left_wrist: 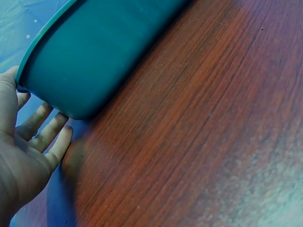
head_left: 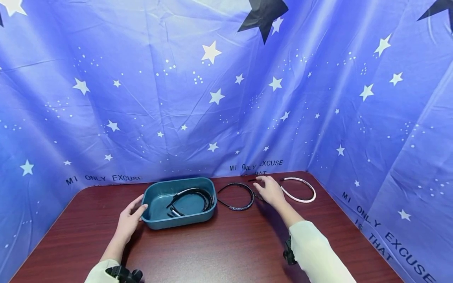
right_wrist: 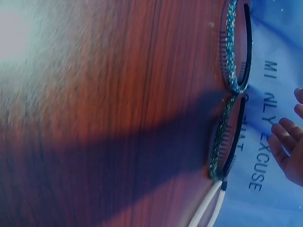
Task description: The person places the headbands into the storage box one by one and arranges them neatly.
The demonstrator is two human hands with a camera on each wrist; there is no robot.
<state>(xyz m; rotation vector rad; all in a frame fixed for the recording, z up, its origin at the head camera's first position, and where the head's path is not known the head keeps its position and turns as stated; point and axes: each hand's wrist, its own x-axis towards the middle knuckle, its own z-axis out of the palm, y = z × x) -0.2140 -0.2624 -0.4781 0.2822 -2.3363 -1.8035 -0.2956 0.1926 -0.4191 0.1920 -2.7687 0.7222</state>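
Observation:
My left hand (head_left: 128, 220) holds the left end of a teal plastic basin (head_left: 184, 221), thumb at the rim and fingers against the outer wall. Inside it, black headbands (head_left: 192, 190) lie overlapped toward the right side. My right hand (head_left: 270, 192) hovers with loosely bent fingers over a dark glittery headband (right_wrist: 218, 142), which it mostly hides in the head view. Left of that lies another dark glittery headband (head_left: 242, 208), nearly touching it. A white headband (head_left: 301, 200) lies just right of the hand. In the right wrist view the fingers hold nothing.
The reddish-brown wooden table (head_left: 219, 251) has a back edge close behind the basin and headbands. A blue star-printed cloth (head_left: 191, 118) hangs behind and along the sides. Black wrist mounts (head_left: 289, 251) sit on both sleeves.

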